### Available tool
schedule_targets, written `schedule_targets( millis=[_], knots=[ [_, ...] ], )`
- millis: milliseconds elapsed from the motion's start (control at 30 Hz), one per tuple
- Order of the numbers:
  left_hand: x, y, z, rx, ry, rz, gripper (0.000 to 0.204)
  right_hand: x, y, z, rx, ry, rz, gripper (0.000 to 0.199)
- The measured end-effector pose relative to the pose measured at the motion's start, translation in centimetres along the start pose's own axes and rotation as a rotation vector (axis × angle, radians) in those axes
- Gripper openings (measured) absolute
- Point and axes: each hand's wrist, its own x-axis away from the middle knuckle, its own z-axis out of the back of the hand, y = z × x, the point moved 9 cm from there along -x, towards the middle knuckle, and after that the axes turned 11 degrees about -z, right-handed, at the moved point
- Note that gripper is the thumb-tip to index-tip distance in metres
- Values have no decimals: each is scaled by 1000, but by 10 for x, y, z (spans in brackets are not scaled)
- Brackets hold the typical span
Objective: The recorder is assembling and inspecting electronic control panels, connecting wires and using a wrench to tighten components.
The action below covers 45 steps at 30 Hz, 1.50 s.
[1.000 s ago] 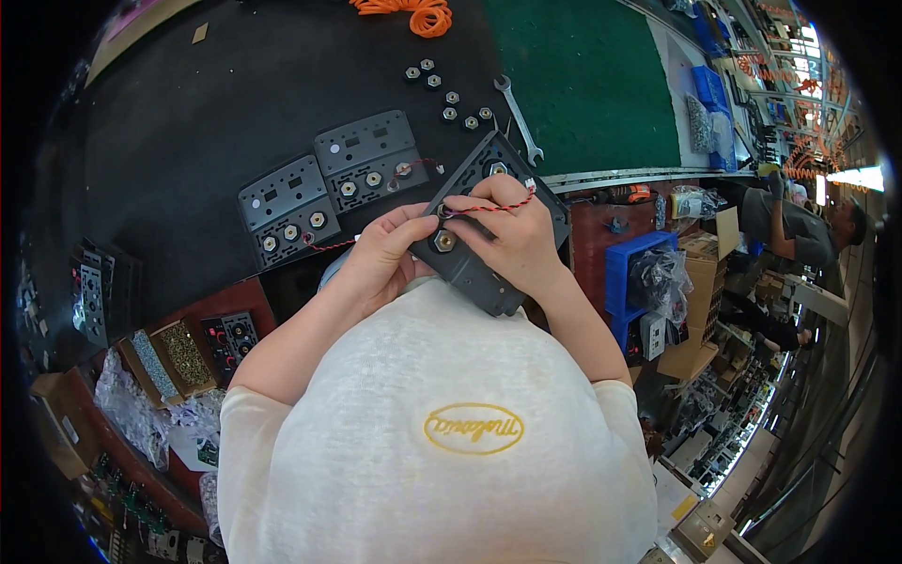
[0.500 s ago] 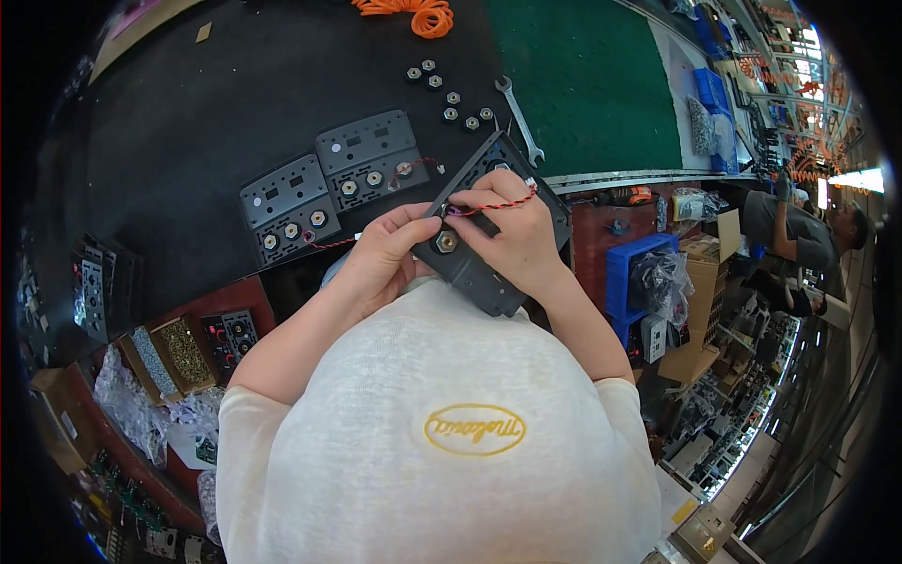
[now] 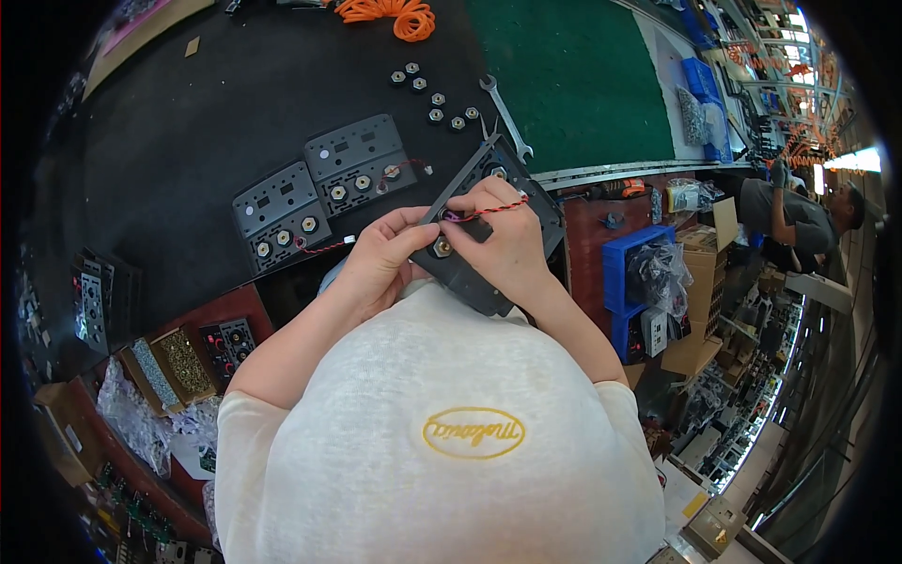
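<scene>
A dark metal panel (image 3: 479, 287) is tilted against my body at the table's front edge, a brass-centred hex fitting (image 3: 442, 247) showing on it. My left hand (image 3: 385, 252) grips the panel's left edge, its thumb close to the wire's end. With thumb and fingers, my right hand (image 3: 505, 230) pinches a red-and-black twisted wire (image 3: 489, 210) at its purplish end, against the panel. The wire's other end, with a white plug, lies over the back of this hand. Two similar panels, one nearer (image 3: 272, 202) and one farther (image 3: 357, 150), lie to the left with fittings and wires on them.
Several loose hex fittings (image 3: 437, 99) and an open-ended wrench (image 3: 507, 117) lie beyond the panel. An orange coiled hose (image 3: 399, 17) is at the back. Left below stand boxes of small screws (image 3: 183, 362); at right, a blue bin (image 3: 615, 273). Another person (image 3: 799, 216) is far right.
The view has shifted slightly, moving the table things a little to the left. Both hands keep the same hold on the panel and wire.
</scene>
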Motion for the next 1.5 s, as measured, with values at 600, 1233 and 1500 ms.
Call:
schedule_targets(
  millis=[600,1233,1500],
  knots=[
    [-5,-13,-15,-52,-71,18,28,18,-4,28,110,123,177,19],
    [-10,-18,-22,-81,-78,74,27,35,23,44,-31,221,-11,30],
    [-10,-22,-20,-90,-58,81,26,36,21,42,-47,214,-61,22]
  ],
)
